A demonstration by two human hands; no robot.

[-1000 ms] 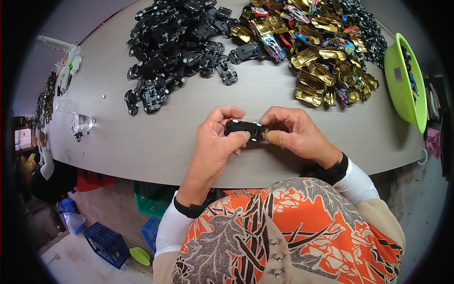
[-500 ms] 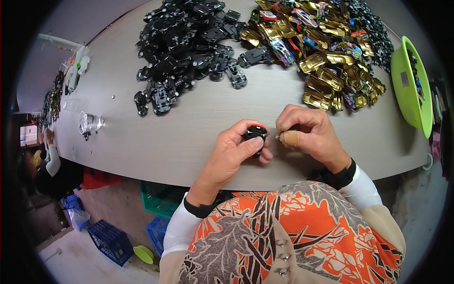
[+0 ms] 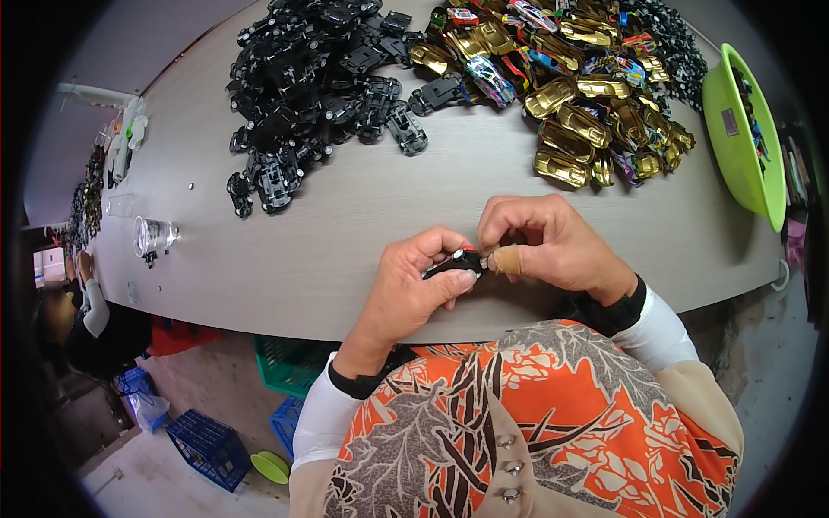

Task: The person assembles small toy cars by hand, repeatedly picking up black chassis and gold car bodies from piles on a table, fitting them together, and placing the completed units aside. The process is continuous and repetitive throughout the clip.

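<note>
My left hand (image 3: 406,281) is closed around a small black toy car (image 3: 462,261) with a bit of red at its top and a pale wheel showing. Its thumb presses along the car's near side. My right hand (image 3: 557,246), a tan bandage on its thumb, pinches something small at the car's right end, mostly hidden by the fingertips. Both hands are above the table's near part. Beyond them lie a heap of black toy car chassis (image 3: 275,180) and, to its right, a heap of gold and multicoloured toy car bodies (image 3: 583,125).
A lime green basin (image 3: 715,108) holding colourful pieces stands at the right table edge. Small black-and-white parts (image 3: 669,52) are heaped at the far right. Leftward stands a clear plastic cup (image 3: 151,235). Another person's arm (image 3: 97,306) rests at the far left; a blue crate (image 3: 207,445) is on the floor.
My right hand has moved left, bringing its fingertips against the toy car. The car has been tilted from upright towards the right hand. The whole view has shifted slightly.
</note>
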